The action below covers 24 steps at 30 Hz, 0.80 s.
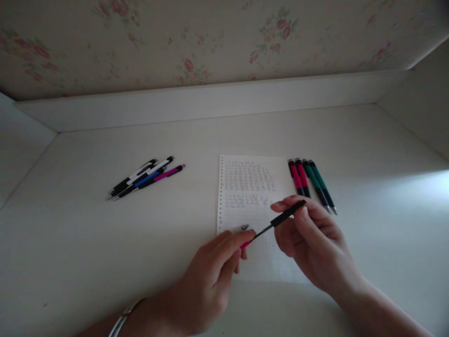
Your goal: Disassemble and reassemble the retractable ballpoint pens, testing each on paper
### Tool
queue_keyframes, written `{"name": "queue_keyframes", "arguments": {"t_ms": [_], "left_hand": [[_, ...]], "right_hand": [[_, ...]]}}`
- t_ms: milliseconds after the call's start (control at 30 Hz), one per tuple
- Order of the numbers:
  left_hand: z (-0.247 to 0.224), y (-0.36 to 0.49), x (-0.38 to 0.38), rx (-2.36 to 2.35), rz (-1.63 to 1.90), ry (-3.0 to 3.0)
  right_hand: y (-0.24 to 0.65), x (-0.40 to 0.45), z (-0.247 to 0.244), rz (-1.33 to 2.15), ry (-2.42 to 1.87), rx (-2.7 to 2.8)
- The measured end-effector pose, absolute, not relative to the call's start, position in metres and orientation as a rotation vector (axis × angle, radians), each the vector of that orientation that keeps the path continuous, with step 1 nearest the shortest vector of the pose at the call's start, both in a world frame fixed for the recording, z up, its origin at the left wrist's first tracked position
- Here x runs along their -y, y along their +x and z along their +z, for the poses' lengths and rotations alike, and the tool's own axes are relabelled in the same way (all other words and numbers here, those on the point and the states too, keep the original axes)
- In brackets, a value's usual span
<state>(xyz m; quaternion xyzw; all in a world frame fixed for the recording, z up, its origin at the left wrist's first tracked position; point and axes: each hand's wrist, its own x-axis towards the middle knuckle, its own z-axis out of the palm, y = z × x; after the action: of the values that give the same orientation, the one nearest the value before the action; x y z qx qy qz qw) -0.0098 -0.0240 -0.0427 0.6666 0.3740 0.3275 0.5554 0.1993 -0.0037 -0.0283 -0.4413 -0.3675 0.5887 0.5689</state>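
Note:
My left hand (213, 267) is closed on the pink barrel (245, 245) of a pen, most of it hidden by the fingers. Between thumb and fingers, my right hand (315, 243) pinches the pen's black grip section (288, 213). A thin refill (263, 231) spans the space between barrel and grip, so the two parts are apart. Both hands are over a lined sheet of paper (259, 267) with handwriting on its upper half. A small silver cone-shaped pen tip (244, 227) shows just beyond my left fingertips; whether it rests on the paper I cannot tell.
To the right lie two pink pens (302, 179) and two green pens (319, 182), side by side. Several pens in white, blue and purple (164, 174) overlap at the left. The white desk (87, 234) ends at a raised back ledge (210, 103) below floral wallpaper.

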Motion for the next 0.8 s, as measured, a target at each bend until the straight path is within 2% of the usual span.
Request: {"name": "queue_keyframes", "arguments": {"t_ms": [267,533,667,800], "left_hand": [[-0.041,-0.008,0.027,-0.971,0.760,1.486],[-0.041,-0.006,0.027,-1.072,0.692,1.346],[-0.042,-0.007,0.029,-1.090,0.687,1.320],[-0.043,-0.007,0.031,-1.089,0.694,1.313]], "right_hand": [[0.204,-0.010,-0.023,1.117,-1.209,0.776],[0.205,-0.003,-0.038,0.625,-1.546,1.695],[0.207,-0.003,-0.046,0.389,-1.523,1.957],[0.208,-0.003,-0.048,0.294,-1.516,2.100]]}}
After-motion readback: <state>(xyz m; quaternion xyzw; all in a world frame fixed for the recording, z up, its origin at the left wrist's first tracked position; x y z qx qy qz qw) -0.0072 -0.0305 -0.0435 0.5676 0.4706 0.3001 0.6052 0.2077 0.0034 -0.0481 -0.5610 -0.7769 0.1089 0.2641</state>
